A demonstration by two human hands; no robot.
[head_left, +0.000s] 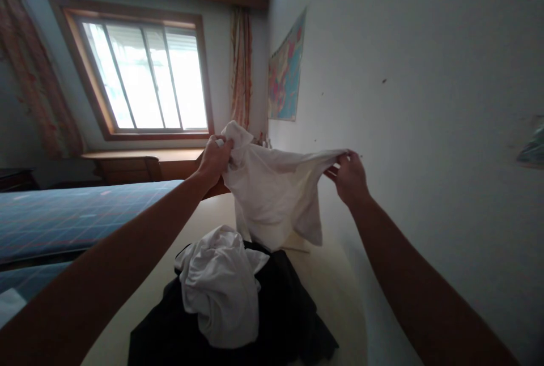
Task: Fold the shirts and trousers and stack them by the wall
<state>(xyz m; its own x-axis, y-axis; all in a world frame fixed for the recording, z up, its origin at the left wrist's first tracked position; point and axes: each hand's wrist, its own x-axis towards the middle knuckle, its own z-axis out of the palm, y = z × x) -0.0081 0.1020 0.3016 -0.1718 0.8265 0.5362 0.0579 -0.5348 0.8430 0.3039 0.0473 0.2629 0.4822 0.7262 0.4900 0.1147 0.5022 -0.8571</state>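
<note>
A white cloth garment (276, 190), perhaps a shirt, hangs stretched between my two hands; its exact kind does not show. My left hand (216, 156) is closed on a bunched end of it, with a fold sticking up above the fingers. At the other upper corner, my right hand (351, 176) pinches the edge between thumb and fingers. Below the hanging cloth lies a crumpled white garment (223, 286) on top of black clothing (289, 309). The lower edge of the held cloth hangs just behind this pile, and I cannot tell whether they touch.
The pile rests on a pale surface (344, 292) beside the white wall (425, 128). On the left is a bed with a blue checked cover (85, 218). A wooden desk (127, 165) stands under the window (148, 77). A map (287, 71) hangs on the wall.
</note>
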